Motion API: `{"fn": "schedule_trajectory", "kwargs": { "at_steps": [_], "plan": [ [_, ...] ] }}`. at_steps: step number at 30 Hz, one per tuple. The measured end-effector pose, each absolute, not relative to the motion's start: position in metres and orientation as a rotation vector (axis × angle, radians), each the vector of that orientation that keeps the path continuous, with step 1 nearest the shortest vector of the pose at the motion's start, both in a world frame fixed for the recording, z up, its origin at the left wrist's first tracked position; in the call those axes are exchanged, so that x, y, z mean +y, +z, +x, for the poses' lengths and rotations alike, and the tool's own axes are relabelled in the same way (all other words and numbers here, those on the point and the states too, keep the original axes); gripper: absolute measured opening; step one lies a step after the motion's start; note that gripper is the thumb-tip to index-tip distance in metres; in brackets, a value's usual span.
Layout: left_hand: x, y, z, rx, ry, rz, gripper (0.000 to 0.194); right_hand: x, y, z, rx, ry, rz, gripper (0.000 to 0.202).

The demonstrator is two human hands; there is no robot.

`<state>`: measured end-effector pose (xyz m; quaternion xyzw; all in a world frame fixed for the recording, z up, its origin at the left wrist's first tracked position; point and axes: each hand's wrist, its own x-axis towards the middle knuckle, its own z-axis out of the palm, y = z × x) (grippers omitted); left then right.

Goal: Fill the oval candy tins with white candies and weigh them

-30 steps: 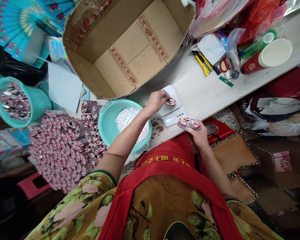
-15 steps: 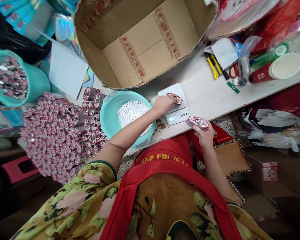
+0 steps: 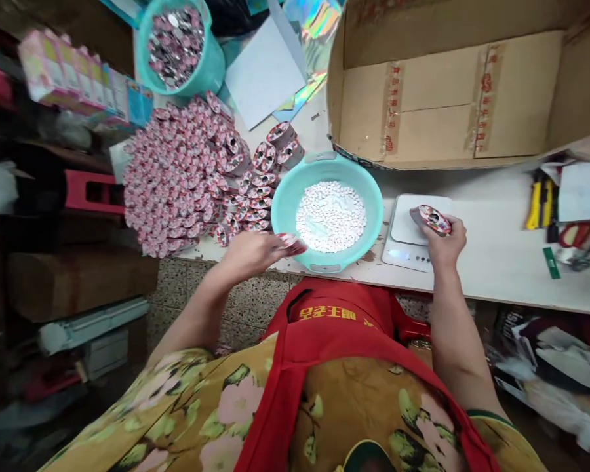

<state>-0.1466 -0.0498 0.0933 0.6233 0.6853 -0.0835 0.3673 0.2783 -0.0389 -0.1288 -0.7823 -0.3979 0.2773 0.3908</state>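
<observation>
My left hand (image 3: 252,254) is closed around a small red-and-white oval container (image 3: 291,244), which is tilted at the left front rim of the turquoise basin (image 3: 279,213). Small white pellets (image 3: 330,216) lie in the basin. My right hand (image 3: 445,244) grips another oval container (image 3: 431,219) with a printed top, over the white scale (image 3: 404,229); whether it touches the plate cannot be made out. The scale's display is lit. Left of the basin, several similar containers (image 3: 264,157) stand beside a large pile of pink-and-red ones (image 3: 170,180).
A large open cardboard box (image 3: 452,137) stands behind the basin and scale. At the back left is a turquoise bucket (image 3: 216,69) of shiny pink pieces, beside white sheets (image 3: 265,72). Yellow cutters (image 3: 541,204) and scissors (image 3: 573,235) lie at the right.
The view has swung left. My left hand has gone from the scale to the basin's left front rim, holding a container. My right hand has brought its container over the scale.
</observation>
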Motion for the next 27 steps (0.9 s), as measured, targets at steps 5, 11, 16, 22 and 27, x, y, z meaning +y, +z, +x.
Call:
{"fn": "schedule_trajectory", "kwargs": {
  "at_steps": [5, 11, 16, 22, 27],
  "plan": [
    [-0.112, 0.028, -0.198, 1.678, -0.927, 1.655, 0.037, -0.074, -0.114, 0.291, -0.982, 0.6, -2.06, 0.071],
    [-0.123, -0.054, -0.188, 1.95, -0.86, 1.588, 0.053, -0.121, -0.107, 0.306, -0.692, 0.514, -2.154, 0.065],
    [-0.114, -0.043, -0.206, 2.014, -0.528, 1.399, 0.045, -0.149, -0.118, 0.313, -0.612, 0.466, -2.148, 0.063],
    [-0.06, -0.003, -0.177, 1.694, 0.505, 0.742, 0.027, -0.162, -0.126, 0.304, -0.481, 0.522, -2.1, 0.059],
    [0.008, -0.012, -0.062, 1.342, 0.407, 0.903, 0.022, -0.161, -0.115, 0.294, -0.433, 0.636, -2.061, 0.056]
  ]
}}
